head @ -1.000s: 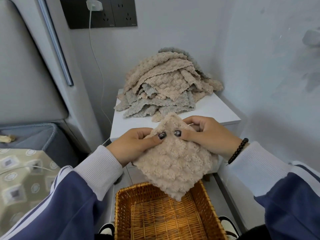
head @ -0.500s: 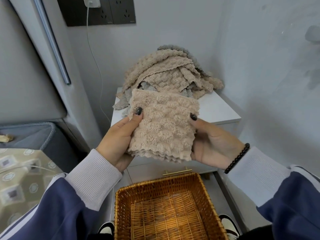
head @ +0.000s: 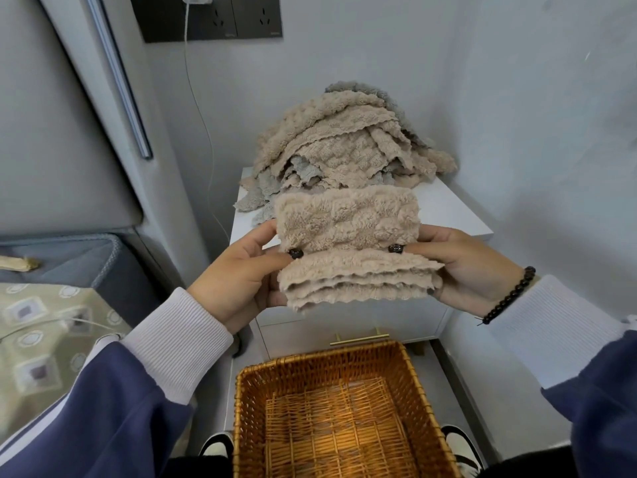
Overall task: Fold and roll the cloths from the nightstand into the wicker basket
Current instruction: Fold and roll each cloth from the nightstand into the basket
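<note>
A folded beige fluffy cloth (head: 351, 250) hangs in the air between my hands, its top part rolled over toward me. My left hand (head: 238, 274) pinches its left side with the thumb on top. My right hand (head: 465, 267) pinches the right side the same way. Behind it a pile of beige and grey cloths (head: 348, 146) lies on the white nightstand (head: 458, 215). Below my hands stands the wicker basket (head: 417, 381), with nothing inside it.
A bed with a patterned cover (head: 41, 332) lies to the left, next to a padded headboard (head: 51, 132). A wall socket with a white cable (head: 200, 98) sits above. A grey wall (head: 551, 132) closes the right side. My shoes (head: 462, 446) flank the basket.
The cloth went from hanging as a diamond to a folded rectangle held up, and now its top edge is rolled down over the front. Both thumbs moved lower onto the roll.
</note>
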`<state>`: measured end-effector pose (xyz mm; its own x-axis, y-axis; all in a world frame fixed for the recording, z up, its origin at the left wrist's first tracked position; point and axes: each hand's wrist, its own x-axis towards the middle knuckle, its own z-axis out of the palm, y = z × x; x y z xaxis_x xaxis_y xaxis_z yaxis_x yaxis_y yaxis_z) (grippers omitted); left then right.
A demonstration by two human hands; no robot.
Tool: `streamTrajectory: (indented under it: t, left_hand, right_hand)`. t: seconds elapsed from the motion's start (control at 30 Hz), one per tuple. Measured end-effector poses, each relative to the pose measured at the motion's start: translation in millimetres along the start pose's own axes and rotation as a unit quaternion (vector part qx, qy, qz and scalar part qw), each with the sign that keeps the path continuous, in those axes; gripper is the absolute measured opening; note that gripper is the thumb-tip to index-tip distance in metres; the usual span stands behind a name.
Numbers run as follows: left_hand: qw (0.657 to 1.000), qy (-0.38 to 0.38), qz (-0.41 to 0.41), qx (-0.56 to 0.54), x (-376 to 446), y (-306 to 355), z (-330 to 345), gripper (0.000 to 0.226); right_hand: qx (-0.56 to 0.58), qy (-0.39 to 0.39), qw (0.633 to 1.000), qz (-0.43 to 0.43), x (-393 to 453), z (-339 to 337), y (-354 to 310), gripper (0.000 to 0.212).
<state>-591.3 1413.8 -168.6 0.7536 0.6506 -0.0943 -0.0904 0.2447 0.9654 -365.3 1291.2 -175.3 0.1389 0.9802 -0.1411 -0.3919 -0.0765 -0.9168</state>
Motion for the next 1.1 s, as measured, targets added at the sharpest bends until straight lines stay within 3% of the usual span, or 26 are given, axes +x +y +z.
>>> streamTrajectory:
  t: [0.1,0.23,0.33,0.47,0.6,0.7,0.8,0.9,0.97,1.1]
  left_hand:
    - [0.998,-0.016,0.001,-0.061,0,1,-1,0.051]
    - [0.996,-0.012,0.001,-0.090,3,1,-1,0.038]
    - [0.998,0.013,0.000,-0.064,6,1,-2,0.043]
    - [1.000,-0.002,-0.005,0.004,4,2,6,0.028]
    - [0.967,0.022,0.059,0.248,8,-17,8,0.026]
    - [0.954,-0.004,0.035,0.296,9,-35,7,0.025]
    - [0.933,-0.035,0.021,0.357,10,-51,9,0.051]
    - [0.908,-0.064,-0.005,0.414,15,-69,7,0.069]
    - [0.888,-0.070,-0.041,0.453,19,-85,3,0.071]
    - [0.860,-0.073,-0.134,0.486,29,-127,-5,0.072]
  right_hand:
    - [-0.008,-0.008,0.999,-0.040,-3,1,-1,0.065]
    - [0.050,-0.031,0.997,-0.044,-5,2,-4,0.052]
    - [0.048,-0.024,0.998,-0.023,-7,5,-6,0.044]
    - [-0.098,0.064,0.993,-0.013,-7,6,-1,0.023]
    - [-0.343,0.072,0.937,-0.010,-4,5,12,0.037]
    - [-0.494,0.034,0.868,0.030,-2,-2,29,0.053]
    - [-0.551,-0.017,0.831,0.076,-3,-2,48,0.069]
    - [-0.595,-0.043,0.797,0.091,-1,-3,70,0.041]
    - [-0.587,-0.042,0.799,0.123,0,-10,88,0.031]
    - [-0.565,-0.021,0.800,0.200,2,-37,133,0.032]
